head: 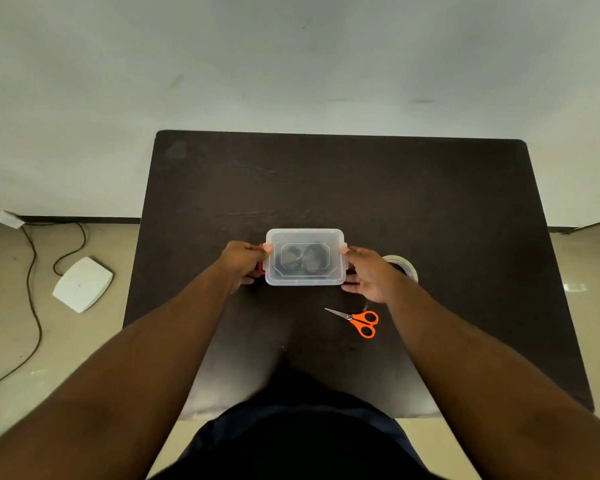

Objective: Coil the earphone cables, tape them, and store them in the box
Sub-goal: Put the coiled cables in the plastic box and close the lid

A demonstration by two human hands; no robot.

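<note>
A small translucent plastic box sits mid-table with its lid on. Dark coiled earphone cables show dimly through the lid. My left hand grips the box's left end, thumb on the lid edge and fingers curled around the red side latch. My right hand grips the right end the same way, thumb on the lid corner; the latch under it is hidden. A roll of clear tape lies just behind my right hand. Orange-handled scissors lie in front of the box, to the right.
The dark table reaches the wall at the back. On the floor to the left lie a white flat device and a black cable.
</note>
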